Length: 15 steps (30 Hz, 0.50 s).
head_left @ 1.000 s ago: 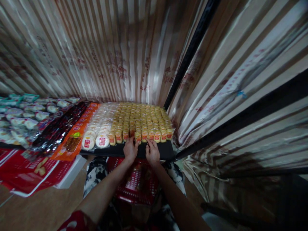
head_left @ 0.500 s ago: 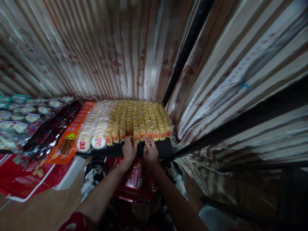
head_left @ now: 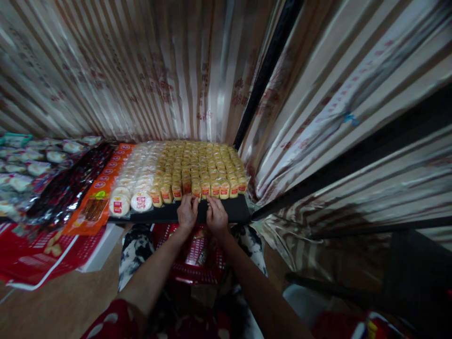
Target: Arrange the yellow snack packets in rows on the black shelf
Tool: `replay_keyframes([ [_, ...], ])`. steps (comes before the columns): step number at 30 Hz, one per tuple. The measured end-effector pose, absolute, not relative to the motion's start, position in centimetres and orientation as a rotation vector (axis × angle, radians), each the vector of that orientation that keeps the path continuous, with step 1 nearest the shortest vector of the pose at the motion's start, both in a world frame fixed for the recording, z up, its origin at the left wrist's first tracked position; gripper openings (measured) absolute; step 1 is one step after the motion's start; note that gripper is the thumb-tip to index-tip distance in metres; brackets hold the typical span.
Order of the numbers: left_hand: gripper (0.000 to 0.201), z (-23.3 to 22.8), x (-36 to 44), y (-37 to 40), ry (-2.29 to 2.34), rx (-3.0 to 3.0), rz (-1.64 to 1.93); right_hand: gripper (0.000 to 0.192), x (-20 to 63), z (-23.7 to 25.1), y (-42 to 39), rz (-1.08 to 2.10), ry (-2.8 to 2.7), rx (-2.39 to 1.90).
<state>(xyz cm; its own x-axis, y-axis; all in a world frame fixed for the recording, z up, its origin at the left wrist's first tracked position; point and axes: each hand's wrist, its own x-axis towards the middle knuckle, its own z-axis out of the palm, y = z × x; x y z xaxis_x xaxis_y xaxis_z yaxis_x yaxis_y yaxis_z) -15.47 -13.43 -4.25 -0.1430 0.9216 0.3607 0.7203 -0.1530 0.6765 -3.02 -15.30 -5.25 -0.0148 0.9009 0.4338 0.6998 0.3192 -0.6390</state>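
Rows of small yellow wrapped cakes [head_left: 205,167] with red-printed labels cover the right part of a black shelf [head_left: 233,212]. My left hand [head_left: 187,213] rests at the shelf's front, its fingers curled, thumb and fingertips at the bottom of a front-row wrapped cake [head_left: 196,189]. What they pinch, if anything, is too small to make out. Just to the right, my right hand [head_left: 216,216] is closed too, fingertips drawn together below the front row. Its fingers hide whatever may be between them. A darker reddish-brown spot [head_left: 186,184] shows in the front row above my left hand.
White round wrapped cakes [head_left: 141,201], an orange snack bag [head_left: 92,207], dark shiny packets [head_left: 70,186] and pale packets [head_left: 37,167] lie leftward. Below the shelf is a red basket [head_left: 190,273]. A black post [head_left: 263,75] and striped curtain [head_left: 183,56] stand behind.
My right hand's fingers, more stretched towards the cakes before, are now curled and a little back from them. My left hand stays at the front row. The view has shifted slightly.
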Motion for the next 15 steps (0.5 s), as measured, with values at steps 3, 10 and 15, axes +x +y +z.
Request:
replay_keyframes([
  [3, 0.014, -4.2, -15.7, -13.7, 1.806, 1.931, 1.195, 0.046, -3.0, -4.8, -16.0, 0.338, -1.730, -1.354],
  [10, 0.020, -4.7, -16.8, -16.6, 1.717, 2.109, 1.034, 0.029, -5.1, -5.5, -20.5, 0.529, -1.659, -1.326],
  [15, 0.024, -6.6, -17.6, -20.8, 1.602, 2.107, 0.677, 0.019, -6.4, -9.8, -22.6, 0.960, -1.231, -1.655],
])
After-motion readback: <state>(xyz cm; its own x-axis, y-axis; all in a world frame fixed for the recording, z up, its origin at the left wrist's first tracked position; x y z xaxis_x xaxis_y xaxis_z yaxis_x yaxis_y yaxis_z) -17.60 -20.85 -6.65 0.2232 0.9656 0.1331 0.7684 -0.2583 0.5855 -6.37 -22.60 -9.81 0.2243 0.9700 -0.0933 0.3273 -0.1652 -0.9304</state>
